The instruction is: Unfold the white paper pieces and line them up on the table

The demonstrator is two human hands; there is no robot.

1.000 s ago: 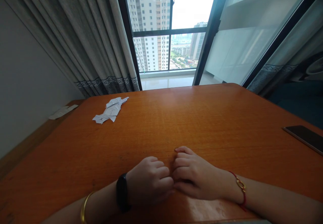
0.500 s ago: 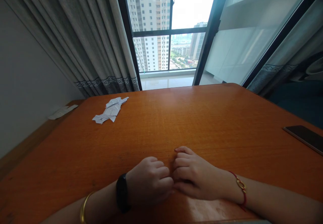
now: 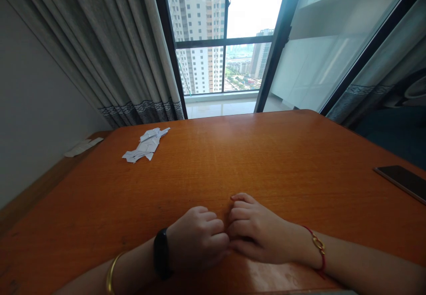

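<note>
Both of my hands rest on the near part of the wooden table [image 3: 266, 162], with their finger ends meeting or nearly so. My left hand [image 3: 199, 238] is closed in a loose fist, and nothing shows in it. A black wristband [image 3: 162, 253] and a gold bangle [image 3: 111, 275] circle that arm. Loosely bent, my right hand [image 3: 258, 229] lies palm down with a gap between thumb and index finger; I see nothing held there. On its wrist is a red cord bracelet [image 3: 317, 244] with a gold piece. The undersides of both palms are hidden.
Torn white paper [image 3: 146, 145] lies at the table's far left. A dark phone [image 3: 404, 180] sits near the right edge. More pale paper [image 3: 83, 147] is on a ledge by the left wall. Grey curtains [image 3: 133, 64] and a window stand behind the table.
</note>
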